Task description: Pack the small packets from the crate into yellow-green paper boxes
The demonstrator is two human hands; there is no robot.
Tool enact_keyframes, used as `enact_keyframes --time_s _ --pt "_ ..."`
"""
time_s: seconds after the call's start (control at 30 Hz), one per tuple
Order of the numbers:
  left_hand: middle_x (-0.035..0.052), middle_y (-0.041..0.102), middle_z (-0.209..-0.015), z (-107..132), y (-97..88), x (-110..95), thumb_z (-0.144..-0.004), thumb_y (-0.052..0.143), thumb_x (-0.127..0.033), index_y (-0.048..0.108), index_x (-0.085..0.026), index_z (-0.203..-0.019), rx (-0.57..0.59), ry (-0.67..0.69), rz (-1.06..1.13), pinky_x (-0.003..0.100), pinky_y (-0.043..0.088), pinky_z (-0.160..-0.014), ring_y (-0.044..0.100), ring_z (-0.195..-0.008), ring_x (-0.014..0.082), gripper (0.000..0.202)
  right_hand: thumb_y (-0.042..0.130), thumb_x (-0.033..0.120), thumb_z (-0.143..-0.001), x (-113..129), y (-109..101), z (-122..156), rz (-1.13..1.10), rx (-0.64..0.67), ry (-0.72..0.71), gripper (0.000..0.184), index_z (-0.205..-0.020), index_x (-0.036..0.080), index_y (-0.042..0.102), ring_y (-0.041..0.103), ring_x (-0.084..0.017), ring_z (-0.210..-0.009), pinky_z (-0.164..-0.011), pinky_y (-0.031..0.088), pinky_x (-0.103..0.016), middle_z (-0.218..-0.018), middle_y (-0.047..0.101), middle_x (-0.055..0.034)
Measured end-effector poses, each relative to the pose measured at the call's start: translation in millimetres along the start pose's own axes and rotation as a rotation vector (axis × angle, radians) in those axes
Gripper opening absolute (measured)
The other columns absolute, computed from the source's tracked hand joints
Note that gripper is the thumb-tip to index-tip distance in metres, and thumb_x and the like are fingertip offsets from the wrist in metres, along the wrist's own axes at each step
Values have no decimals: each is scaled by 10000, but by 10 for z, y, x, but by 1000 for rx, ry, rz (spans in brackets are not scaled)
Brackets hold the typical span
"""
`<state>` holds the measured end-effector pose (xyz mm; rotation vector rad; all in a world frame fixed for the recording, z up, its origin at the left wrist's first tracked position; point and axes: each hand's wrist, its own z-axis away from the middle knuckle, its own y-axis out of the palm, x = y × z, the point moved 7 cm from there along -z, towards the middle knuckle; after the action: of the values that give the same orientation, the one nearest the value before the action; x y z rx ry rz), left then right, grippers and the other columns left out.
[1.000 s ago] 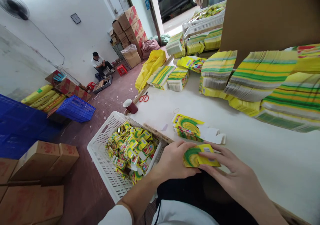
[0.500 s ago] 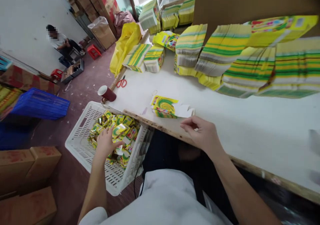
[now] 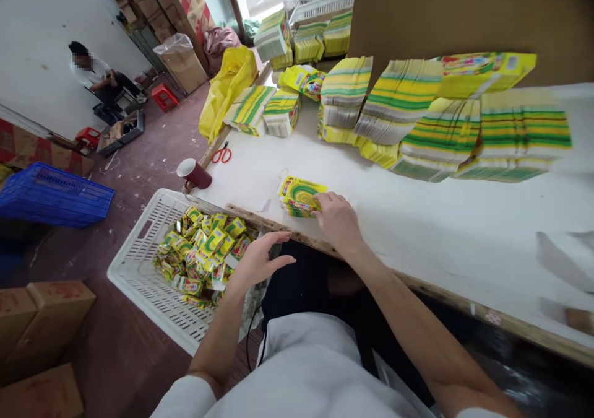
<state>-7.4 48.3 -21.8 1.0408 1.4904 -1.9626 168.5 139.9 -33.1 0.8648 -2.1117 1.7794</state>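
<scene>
Head view: the person sat at the near edge of a white work surface, looking down over both bare forearms.
Right hand: the right hand lay on the surface with its fingers bent onto the near end of a small stack of flat yellow-and-green printed carton blanks; they touched the top blank, but whether they had pinched it could not be told.
Left hand: the left hand hung empty, its fingers loosely spread and holding nothing, above the inner rim of a white slotted plastic crate.
Crate contents: a heap of small folded yellow-green boxes lay just left of the left fingers.
Where the blanks lay: just beyond the surface's worn wooden edge, directly ahead of the right fingers and well apart from the left.
Farther off: beyond the right fingers stood tall fanned stacks of striped yellow-green flat cartons; up and left of them lay a dark red mug on its side and red-handled scissors.
Background: another person sat by the far wall, clear of the work.
Step in hand: by the look of it, taking a fresh blank off the stack.
Next move calls for: probably peeling off a single sheet without dragging its neighbours, and bringing the left hand across to meet it.
</scene>
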Motion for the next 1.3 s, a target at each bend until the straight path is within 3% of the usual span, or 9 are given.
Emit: enact_keyframes --time_s 0.17,0.3,0.5,0.67,0.77,0.97,1.07,1.17,1.3 --pt "115 711 -1198 -133 228 40 -721 826 -531 573 -228 -1322 -94 -38 474 411 542 -981 677 -1127 257 719 629 80 -788 80 -198 170 -285 -85 -23 418 -1179 183 520 607 -298 -957 -873 518 -444 -1032 628 -120" --pt "90 695 -1129 -243 197 -97 -714 714 -733 621 -248 -1156 -408 33 979 400 553 -945 647 -1139 264 663 654 114 -793 447 -160 477 -756 163 -134 445 -1186 229 481 606 -194 -775 -713 538 -330 -909 584 -19" --pt "-43 477 -647 -335 73 -191 -801 632 -720 525 -217 -764 -726 80 1308 248 525 -682 547 -605 104 516 696 235 -855 665 32 800 -953 178 -86 471 -1284 243 500 640 -254 -974 -810 567 -405 -1175 640 -112" --pt "7 635 -824 -272 131 -84 -637 684 -831 635 -240 -885 -644 23 1138 297 560 -772 653 -799 165 643 659 188 -874 461 -63 707 -844 71 -74 382 -1252 215 612 622 -222 -793 -710 554 -362 -931 649 -64" --pt "2 700 -826 -173 172 2 -519 896 -629 673 -235 -841 -664 17 1005 290 563 -759 679 -779 169 556 631 169 -900 368 -230 662 -795 34 -126 273 -1160 224 689 608 -181 -735 -670 525 -303 -888 650 -42" --pt "59 769 -972 -93 -36 58 -644 869 -557 731 -223 -998 -597 15 854 336 573 -849 732 -899 212 506 608 159 -931 191 -472 698 -651 -60 -199 206 -1042 238 763 629 -151 -709 -627 494 -252 -810 661 -19" --pt "146 621 -1385 -24 -339 -149 -575 744 -804 580 -260 -1356 -476 176 643 444 470 -1079 585 -1294 326 966 573 139 -945 85 -619 741 -373 -185 -235 268 -1051 276 777 617 -181 -793 -777 510 -329 -835 680 -36" --pt "179 462 -1532 12 -338 -386 -456 854 -732 459 -242 -1458 -283 223 243 498 370 -1166 417 -1436 393 1183 538 129 -962 177 -641 805 -204 -147 -351 316 -1009 330 778 611 -202 -877 -1031 442 -458 -807 692 -23" --pt "124 643 -1273 -40 90 -439 -669 869 -441 476 -218 -1380 -52 86 39 432 510 -1005 630 -1183 310 843 592 202 -948 361 -594 896 -317 -62 -406 317 -1160 405 709 591 -254 -1197 -1211 292 -566 -1066 717 -20"
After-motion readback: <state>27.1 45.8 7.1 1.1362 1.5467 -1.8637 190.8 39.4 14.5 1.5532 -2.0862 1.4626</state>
